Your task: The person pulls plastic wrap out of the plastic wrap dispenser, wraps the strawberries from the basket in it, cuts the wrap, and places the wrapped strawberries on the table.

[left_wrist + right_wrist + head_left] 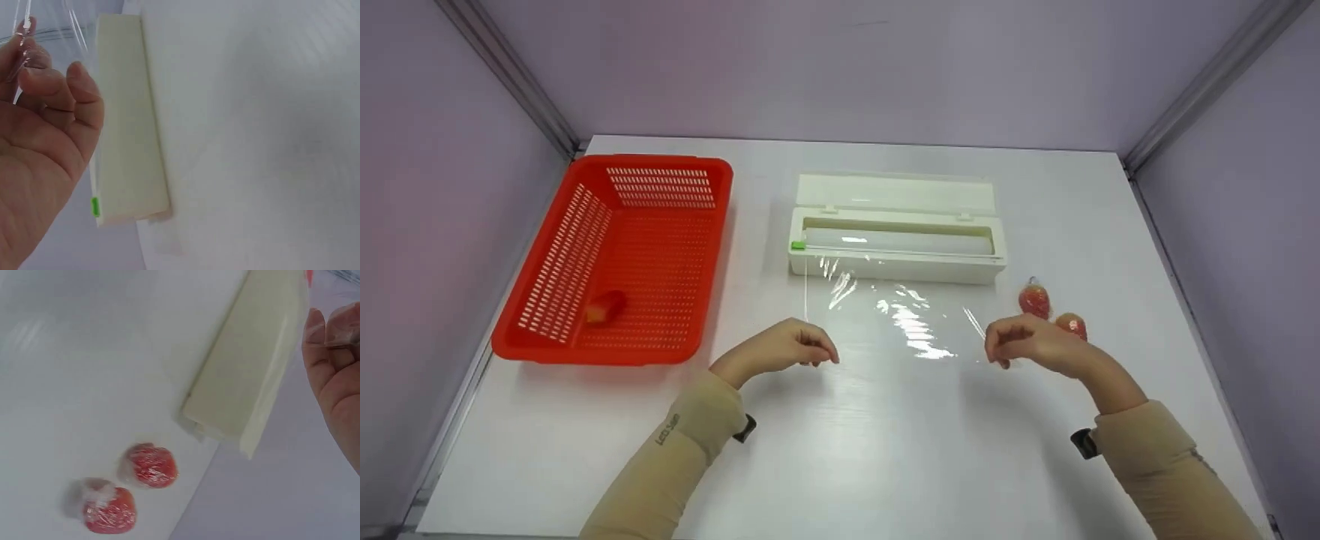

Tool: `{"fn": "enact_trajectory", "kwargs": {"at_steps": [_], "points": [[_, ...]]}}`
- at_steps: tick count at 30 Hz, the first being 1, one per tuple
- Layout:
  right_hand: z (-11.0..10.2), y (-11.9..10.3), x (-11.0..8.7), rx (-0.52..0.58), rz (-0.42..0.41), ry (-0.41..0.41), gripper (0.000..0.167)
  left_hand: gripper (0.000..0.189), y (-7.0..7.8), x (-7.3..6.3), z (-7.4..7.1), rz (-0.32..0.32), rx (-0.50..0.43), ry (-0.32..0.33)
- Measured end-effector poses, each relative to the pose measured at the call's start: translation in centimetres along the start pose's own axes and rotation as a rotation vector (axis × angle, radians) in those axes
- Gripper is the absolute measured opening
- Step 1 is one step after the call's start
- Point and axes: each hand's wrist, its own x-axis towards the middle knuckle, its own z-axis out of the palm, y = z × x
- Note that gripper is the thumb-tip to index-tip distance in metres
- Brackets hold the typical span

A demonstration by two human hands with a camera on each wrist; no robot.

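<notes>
A clear sheet of plastic wrap (pixel 911 322) stretches from the white wrap dispenser (pixel 896 266) toward the person. My left hand (pixel 784 349) pinches its near left corner, and the film shows between finger and thumb in the left wrist view. On the other side my right hand (pixel 1031 343) pinches the right corner. Both hands are raised over the table, in front of the dispenser. Its lid (pixel 896 193) stands open at the back, with the film roll (pixel 896 240) visible inside. A green slider (pixel 798 245) sits at the left end of the dispenser's front edge.
A red plastic basket (pixel 709 262) stands at the left with a small red-orange piece (pixel 606 307) in it. Two red pieces in plastic wrap, one farther back (pixel 1034 299) and one nearer (pixel 1071 325), lie beside my right hand. Pale walls enclose the white table (pixel 840 480).
</notes>
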Motion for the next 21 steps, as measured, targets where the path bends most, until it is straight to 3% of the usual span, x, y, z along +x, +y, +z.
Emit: {"fn": "enact_trajectory", "kwargs": {"at_steps": [5, 9, 13, 17, 21], "points": [[1.8, 3.0, 1.0, -0.062, 0.112, 0.024, 0.013, 0.018, -1.8, 0.6, 1.5, -0.061, 0.115, -0.023], [3.2, 5.0, 1.7, -0.109, 0.165, 0.078, 0.012, 0.016, -2.6, 0.9, 2.6, -0.039, 0.276, -0.025], [4.5, 6.6, 2.0, -0.171, 0.164, 0.146, 0.010, 0.013, -3.2, 1.2, 3.6, 0.000, 0.435, -0.013], [5.5, 7.8, 2.3, -0.296, 0.143, 0.191, 0.013, 0.013, -3.7, 1.1, 4.1, 0.004, 0.527, 0.006], [6.2, 8.6, 2.3, -0.448, 0.122, 0.213, 0.015, 0.013, -4.2, 0.8, 4.6, 0.066, 0.601, 0.037]]}}
